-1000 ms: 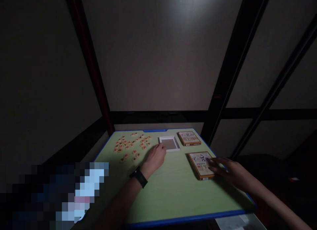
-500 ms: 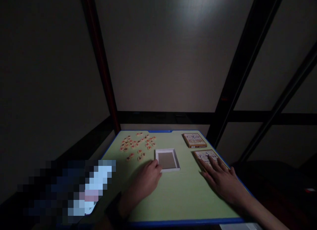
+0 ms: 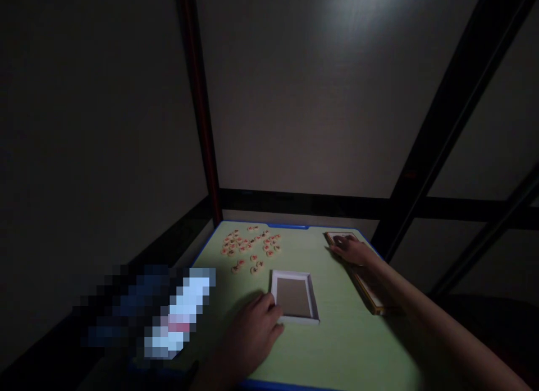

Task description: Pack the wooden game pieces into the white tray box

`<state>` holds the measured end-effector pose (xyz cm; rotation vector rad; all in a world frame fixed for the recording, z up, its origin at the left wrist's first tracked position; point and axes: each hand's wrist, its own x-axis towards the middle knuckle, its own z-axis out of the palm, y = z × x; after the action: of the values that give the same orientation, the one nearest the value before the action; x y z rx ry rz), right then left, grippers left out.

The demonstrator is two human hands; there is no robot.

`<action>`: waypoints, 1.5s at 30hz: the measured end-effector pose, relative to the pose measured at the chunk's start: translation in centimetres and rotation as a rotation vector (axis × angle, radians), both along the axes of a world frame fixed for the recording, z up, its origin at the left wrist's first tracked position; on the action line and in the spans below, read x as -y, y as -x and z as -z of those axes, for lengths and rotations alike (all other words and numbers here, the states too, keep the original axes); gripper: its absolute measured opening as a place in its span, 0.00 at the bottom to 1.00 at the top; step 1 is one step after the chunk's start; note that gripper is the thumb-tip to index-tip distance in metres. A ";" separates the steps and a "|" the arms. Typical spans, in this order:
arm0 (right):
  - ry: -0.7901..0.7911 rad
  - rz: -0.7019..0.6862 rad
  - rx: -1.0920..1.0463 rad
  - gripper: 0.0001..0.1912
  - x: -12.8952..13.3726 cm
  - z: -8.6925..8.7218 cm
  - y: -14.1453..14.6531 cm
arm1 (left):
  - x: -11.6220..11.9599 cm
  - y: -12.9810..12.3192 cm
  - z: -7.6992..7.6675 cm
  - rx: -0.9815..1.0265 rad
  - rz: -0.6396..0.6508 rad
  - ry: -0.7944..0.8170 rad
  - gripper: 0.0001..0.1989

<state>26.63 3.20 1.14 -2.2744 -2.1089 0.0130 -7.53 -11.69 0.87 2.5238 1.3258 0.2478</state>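
A shallow white-rimmed box tray (image 3: pixel 295 296) lies with its hollow side up on the green table. My left hand (image 3: pixel 259 329) is closed on its near left corner. My right hand (image 3: pixel 353 250) reaches over the far flat box (image 3: pixel 330 235), thumb by its left edge and fingers spread, partly bent, on its top. Under my right forearm lies a nearer flat box (image 3: pixel 364 290), mostly covered by the arm. Many small round pieces with red and dark marks, like Chinese chess pieces (image 3: pixel 243 246), are scattered at the far left.
The green table (image 3: pixel 320 351) has a blue edge (image 3: pixel 288 226). A dark panelled wall (image 3: pixel 303 121) rises behind it. At the left, a bright pixelated patch (image 3: pixel 185 309) hides what is there.
My right hand has moved from the near box to the far box. The tray has come nearer to me, with my left hand still at its corner. The view has turned slightly left.
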 end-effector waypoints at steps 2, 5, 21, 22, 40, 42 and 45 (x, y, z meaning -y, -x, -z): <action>0.046 -0.038 -0.014 0.33 -1.0 0.1 1.6 | 0.3 0.1 0.2 0.026 0.001 -0.004 0.07; 0.087 -0.064 -0.004 0.31 -1.6 -0.4 5.8 | 0.3 0.0 0.3 0.094 -0.008 0.005 0.07; 0.079 -0.208 -0.003 0.29 -1.5 -1.7 19.6 | -6.2 1.5 0.2 -0.124 -0.261 -0.132 0.20; 0.074 -0.212 -0.004 0.30 -1.4 -1.7 19.8 | -6.4 1.6 0.4 -0.137 -0.256 -0.141 0.20; 0.117 -0.205 -0.024 0.30 -1.6 -1.6 14.4 | -9.8 -1.1 -0.1 -0.009 0.010 -0.300 0.14; 0.122 -0.204 -0.028 0.30 -0.9 -1.5 13.6 | -10.0 -1.0 0.1 0.004 -0.001 -0.302 0.13; 0.101 -0.217 -0.022 0.31 0.5 -1.2 13.4 | -10.2 -0.7 0.6 0.013 -0.026 -0.316 0.13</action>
<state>13.27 2.70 2.39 -2.0716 -2.3839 0.1530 -6.83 -1.54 0.23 2.7536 1.4113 0.5159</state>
